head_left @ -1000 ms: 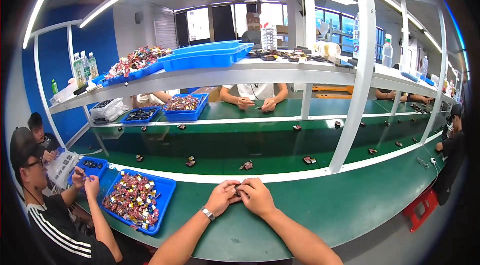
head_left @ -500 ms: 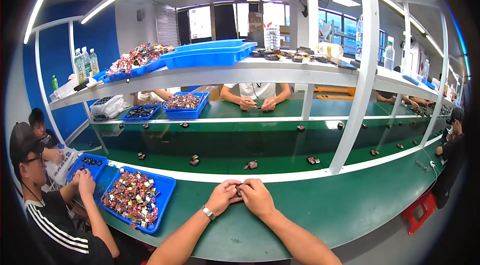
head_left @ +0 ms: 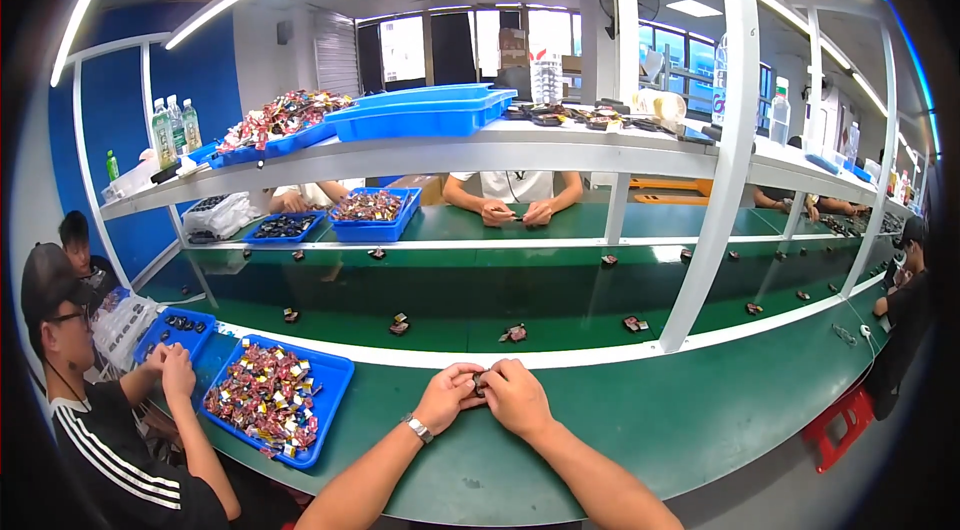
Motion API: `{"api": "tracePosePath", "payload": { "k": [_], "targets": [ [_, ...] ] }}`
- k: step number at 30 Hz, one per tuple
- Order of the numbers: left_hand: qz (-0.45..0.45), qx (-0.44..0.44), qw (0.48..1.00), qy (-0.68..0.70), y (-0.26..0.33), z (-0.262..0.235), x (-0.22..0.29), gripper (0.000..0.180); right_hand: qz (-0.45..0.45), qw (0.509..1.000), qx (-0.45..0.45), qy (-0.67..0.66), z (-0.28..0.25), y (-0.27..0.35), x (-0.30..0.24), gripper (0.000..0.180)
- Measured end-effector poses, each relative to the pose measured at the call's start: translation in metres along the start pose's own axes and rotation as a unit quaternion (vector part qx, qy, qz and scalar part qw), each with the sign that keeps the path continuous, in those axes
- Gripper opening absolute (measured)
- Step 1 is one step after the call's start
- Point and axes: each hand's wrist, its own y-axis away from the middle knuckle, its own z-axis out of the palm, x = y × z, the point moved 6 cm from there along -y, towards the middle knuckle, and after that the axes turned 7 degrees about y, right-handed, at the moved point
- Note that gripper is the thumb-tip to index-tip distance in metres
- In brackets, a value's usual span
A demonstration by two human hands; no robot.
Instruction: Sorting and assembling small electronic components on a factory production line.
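My left hand (head_left: 446, 401), with a metal-banded watch at its wrist, and my right hand (head_left: 519, 398) meet over the green bench (head_left: 590, 420). Between their fingertips they pinch a small dark part (head_left: 481, 386), mostly covered, so its kind cannot be made out. Both hands are closed on it, thumbs and fingers nearly touching. To the left of my forearm stands a blue tray (head_left: 345, 370) heaped with small red, white and yellow components (head_left: 268, 395).
Past a white rail (head_left: 390, 358) runs a green conveyor belt (head_left: 450, 295) with scattered small assemblies (head_left: 513, 333). A white post (head_left: 705, 180) rises ahead on the right, under a loaded shelf (head_left: 440, 152). At left, a person (head_left: 120, 440) works beside another blue tray (head_left: 208, 328).
The small assemblies on the near belt have shifted slightly to the right. My hands keep nearly the same place and grip on the dark part.
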Motion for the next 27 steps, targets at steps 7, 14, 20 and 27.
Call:
{"api": "tracePosePath", "payload": {
  "k": [7, 14, 20, 27],
  "targets": [
    [0.017, 0.005, 1.0, -0.022, 0.002, 0.008, 0.005, 0.018, 0.034, 0.996, -0.065, -0.053, -0.004, -0.001, 0.014, 0.016],
    [0.0, -0.01, 1.0, -0.021, -0.001, 0.002, 0.005, 0.012, 0.052, 0.988, -0.082, -0.118, 0.002, 0.004, 0.024, 0.011],
    [0.007, -0.053, 0.996, -0.069, 0.001, 0.002, 0.007, 0.01, 0.071, 0.98, -0.094, -0.157, 0.003, 0.005, 0.028, 0.01],
    [-0.027, -0.037, 0.997, -0.057, -0.001, -0.004, 0.001, 0.01, 0.121, 0.954, -0.098, -0.254, 0.013, 0.01, 0.034, 0.011]
  ]
}}
